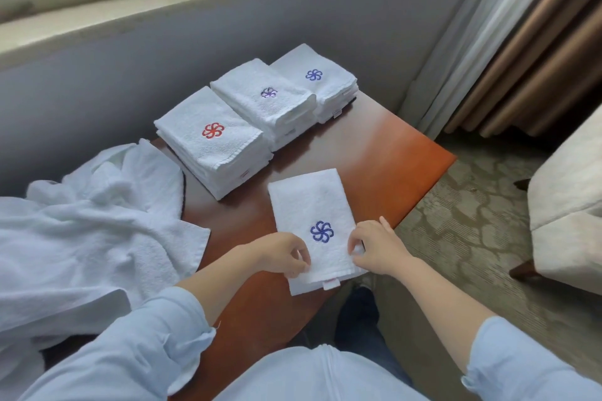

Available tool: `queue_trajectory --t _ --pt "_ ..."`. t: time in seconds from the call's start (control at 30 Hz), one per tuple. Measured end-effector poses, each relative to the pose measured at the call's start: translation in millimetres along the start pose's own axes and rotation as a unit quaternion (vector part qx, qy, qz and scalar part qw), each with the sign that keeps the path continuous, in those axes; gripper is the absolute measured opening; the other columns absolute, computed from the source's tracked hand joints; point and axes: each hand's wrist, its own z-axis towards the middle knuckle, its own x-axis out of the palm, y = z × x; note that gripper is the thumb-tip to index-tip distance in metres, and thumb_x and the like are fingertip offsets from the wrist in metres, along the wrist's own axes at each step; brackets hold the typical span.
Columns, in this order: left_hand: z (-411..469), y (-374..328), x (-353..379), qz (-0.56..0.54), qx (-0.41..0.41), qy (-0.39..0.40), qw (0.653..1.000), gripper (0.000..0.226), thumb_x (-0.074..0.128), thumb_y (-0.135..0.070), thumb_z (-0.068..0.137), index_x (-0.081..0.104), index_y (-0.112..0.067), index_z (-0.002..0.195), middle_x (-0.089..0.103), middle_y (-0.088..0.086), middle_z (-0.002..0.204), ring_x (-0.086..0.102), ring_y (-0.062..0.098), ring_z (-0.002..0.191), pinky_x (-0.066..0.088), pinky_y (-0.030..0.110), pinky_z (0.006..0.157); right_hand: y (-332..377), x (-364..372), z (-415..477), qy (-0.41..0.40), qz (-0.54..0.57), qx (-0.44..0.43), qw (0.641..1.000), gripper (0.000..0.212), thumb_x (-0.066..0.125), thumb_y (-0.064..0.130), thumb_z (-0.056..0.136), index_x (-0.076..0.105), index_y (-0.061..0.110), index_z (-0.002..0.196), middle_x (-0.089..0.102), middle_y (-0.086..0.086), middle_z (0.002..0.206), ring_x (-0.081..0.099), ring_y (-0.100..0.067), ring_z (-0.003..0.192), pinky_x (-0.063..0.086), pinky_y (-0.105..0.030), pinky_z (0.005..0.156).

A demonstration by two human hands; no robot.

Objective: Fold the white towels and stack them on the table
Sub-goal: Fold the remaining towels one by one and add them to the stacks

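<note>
The wooden table (391, 146) stands below a window sill (195, 0), with a curtain (521, 42) and a pale armchair (566, 205) to its right. A loose pile of unfolded white towels (81, 231) covers the left edge of the table and hangs over it. Three stacks of folded towels sit side by side along the far edge, touching one another: the red-emblem stack (211, 153) on the left, the purple-emblem stack (264, 107) in the middle and slightly overlapping the first, and the blue-emblem stack (325, 88) at the far right corner. A single folded towel (309, 202) lies flat on the near part of the table, apart from the stacks, with its near end projecting over the table edge. A blue emblem (322, 231) faces upward on it. The left hand (283, 254) grips the near left edge of this towel with curled fingers. The right hand (374, 247) pinches the near right edge between thumb and fingers. A small white label (331, 283) hangs from the near hem, between the two hands.
</note>
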Motion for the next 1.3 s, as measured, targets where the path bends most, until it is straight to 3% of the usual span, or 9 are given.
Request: queue_trajectory --t 0.1,0.23,0.37,0.5,0.6,0.87,1.03,1.13,1.3 --pt "8 -6 -12 0.098 -0.015 -0.167 0.981 0.017 0.059 -0.039 0.089 0.063 -0.035 0.105 0.066 -0.015 0.088 0.064 0.004 0.077 0.045 0.024 0.066 5 -5 10 -0.068 0.006 -0.005 0.998 0.009 0.06 0.024 0.085 0.065 0.03 0.091 0.056 0.014 0.089 0.049 -0.01 0.096 0.033 -0.04 0.113" --pt "21 -3 -25 0.182 0.018 -0.28 0.942 0.055 0.065 -0.037 0.087 0.047 -0.03 0.138 0.051 -0.005 0.131 0.047 0.017 0.123 0.043 0.031 0.089 18 -18 31 -0.08 0.062 -0.025 0.995 0.04 0.064 0.024 0.087 0.055 0.03 0.125 0.046 0.008 0.134 0.045 -0.016 0.123 0.048 -0.035 0.092" --pt "34 2 -31 0.226 0.001 -0.207 0.952 0.099 0.065 -0.058 0.084 0.006 -0.027 0.158 0.002 0.002 0.165 -0.004 0.029 0.152 0.006 0.041 0.123 23 -29 58 0.027 0.032 -0.046 0.998 0.085 0.067 0.024 0.085 0.019 0.031 0.155 0.003 0.01 0.164 0.013 -0.017 0.15 0.034 -0.039 0.112" --pt "48 11 -29 0.215 -0.065 -0.118 0.967 0.122 0.066 -0.068 0.076 -0.019 -0.029 0.154 -0.03 0.002 0.16 -0.03 0.03 0.145 -0.01 0.048 0.121 16 -39 84 0.147 -0.037 -0.055 0.987 0.117 0.077 0.027 0.078 -0.009 0.029 0.157 -0.019 0.006 0.164 -0.011 -0.014 0.152 0.005 -0.043 0.123" --pt "56 13 -29 0.201 -0.081 -0.082 0.973 0.129 0.067 -0.07 0.073 -0.027 -0.03 0.151 -0.04 0.002 0.155 -0.039 0.029 0.14 -0.011 0.052 0.12 6 -42 100 0.197 -0.076 -0.075 0.975 0.13 0.082 0.032 0.074 -0.019 0.031 0.155 -0.026 0.007 0.162 -0.02 -0.013 0.15 -0.002 -0.049 0.121" --pt "64 11 -35 0.178 -0.094 -0.077 0.976 0.13 0.07 -0.07 0.07 -0.025 -0.034 0.151 -0.042 -0.002 0.153 -0.041 0.027 0.139 -0.007 0.054 0.12 -6 -40 112 0.191 -0.026 -0.079 0.978 0.129 0.083 0.024 0.071 -0.013 0.035 0.155 -0.025 0.013 0.161 -0.021 -0.008 0.148 -0.002 -0.048 0.122" --pt "60 10 -18 0.185 -0.131 -0.144 0.963 0.126 0.066 -0.075 0.068 -0.021 -0.039 0.152 -0.038 0.004 0.156 -0.036 0.033 0.142 -0.01 0.052 0.119 -2 -31 91 0.115 0.085 -0.005 0.99 0.098 0.073 0.015 0.074 0.018 0.033 0.153 -0.005 0.013 0.164 0.007 -0.014 0.151 0.032 -0.042 0.114" --pt "52 10 1 0.134 -0.174 -0.186 0.958 0.119 0.065 -0.074 0.07 -0.016 -0.044 0.152 -0.034 0.012 0.157 -0.022 0.037 0.148 -0.001 0.049 0.12 -4 -19 69 0.072 0.125 0.03 0.989 0.08 0.067 0.016 0.079 0.028 0.034 0.147 0.018 0.009 0.159 0.029 -0.018 0.141 0.041 -0.037 0.102" --pt "38 7 33 0.059 -0.19 -0.219 0.955 0.112 0.064 -0.073 0.07 -0.008 -0.048 0.151 -0.01 0.014 0.163 -0.002 0.032 0.15 0.019 0.045 0.119 0 4 34 0.049 0.16 0.069 0.983 0.071 0.059 0.013 0.087 0.029 0.035 0.148 0.025 0.007 0.154 0.028 -0.02 0.138 0.039 -0.04 0.106"
